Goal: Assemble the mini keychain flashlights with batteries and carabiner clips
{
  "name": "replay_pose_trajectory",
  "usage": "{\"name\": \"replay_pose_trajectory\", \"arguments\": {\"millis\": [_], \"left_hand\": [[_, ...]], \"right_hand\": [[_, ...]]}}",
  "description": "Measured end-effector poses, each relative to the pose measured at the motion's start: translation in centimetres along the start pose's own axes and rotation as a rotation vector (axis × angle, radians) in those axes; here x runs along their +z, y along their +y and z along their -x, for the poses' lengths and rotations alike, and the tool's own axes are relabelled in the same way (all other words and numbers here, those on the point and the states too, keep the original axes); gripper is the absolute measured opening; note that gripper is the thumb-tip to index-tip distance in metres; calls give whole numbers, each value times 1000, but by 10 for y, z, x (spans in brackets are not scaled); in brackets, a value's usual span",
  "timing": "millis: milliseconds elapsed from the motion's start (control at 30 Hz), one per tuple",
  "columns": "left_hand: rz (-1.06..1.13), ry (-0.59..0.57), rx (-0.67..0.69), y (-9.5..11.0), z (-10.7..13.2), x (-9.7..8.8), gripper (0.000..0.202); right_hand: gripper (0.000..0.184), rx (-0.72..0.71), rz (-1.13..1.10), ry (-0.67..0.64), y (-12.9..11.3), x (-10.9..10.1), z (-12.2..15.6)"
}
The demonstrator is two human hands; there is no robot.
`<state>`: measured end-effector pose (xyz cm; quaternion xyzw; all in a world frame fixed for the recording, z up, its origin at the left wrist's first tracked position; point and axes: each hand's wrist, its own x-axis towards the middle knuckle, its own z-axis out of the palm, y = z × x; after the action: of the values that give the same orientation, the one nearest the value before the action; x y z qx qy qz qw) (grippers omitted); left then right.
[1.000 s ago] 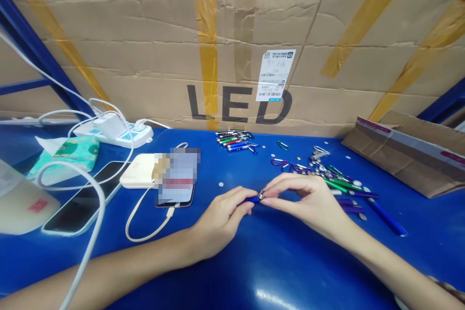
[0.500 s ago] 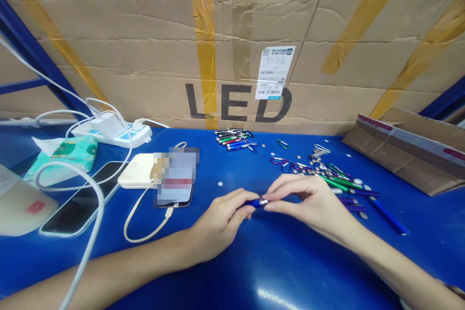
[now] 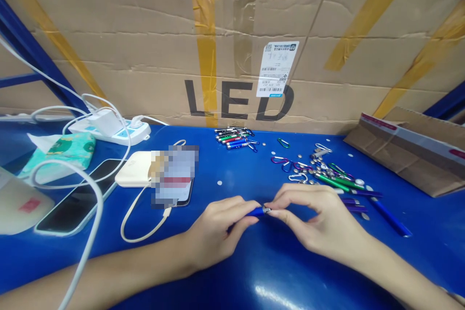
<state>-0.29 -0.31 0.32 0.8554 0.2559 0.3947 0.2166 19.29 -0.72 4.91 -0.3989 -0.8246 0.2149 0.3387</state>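
Head view: left hand and right hand, both pinched shut on small blue metal penlight; glossy blue tabletop bare nearside; loose penlight parts far right.

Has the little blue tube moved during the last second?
Yes, slightly: the blue tube, pinched between left hand and right hand, came nearer the person, away from the white dot.

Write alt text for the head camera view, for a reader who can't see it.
A left hand and a right hand pinch a small blue flashlight between them above a blue table. Loose parts lie behind the right hand, a phone at left, a cardboard box behind.
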Motion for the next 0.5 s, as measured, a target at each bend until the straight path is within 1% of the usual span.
{"name": "replay_pose_trajectory", "arguments": {"millis": [133, 267, 367, 500], "left_hand": [[-86, -46, 40, -2, 3, 1, 22], [-121, -62, 55, -3, 5, 2, 24], [-96, -68, 5, -4, 3, 1, 25], [-40, -43, -82, -3, -2, -1, 25]], "right_hand": [[16, 98, -57, -53, 2, 4, 1], [17, 256, -187, -123, 4, 7, -1], [19, 364, -289, -160, 6, 7, -4], [24, 430, -329, -177, 7, 4, -7]]}}
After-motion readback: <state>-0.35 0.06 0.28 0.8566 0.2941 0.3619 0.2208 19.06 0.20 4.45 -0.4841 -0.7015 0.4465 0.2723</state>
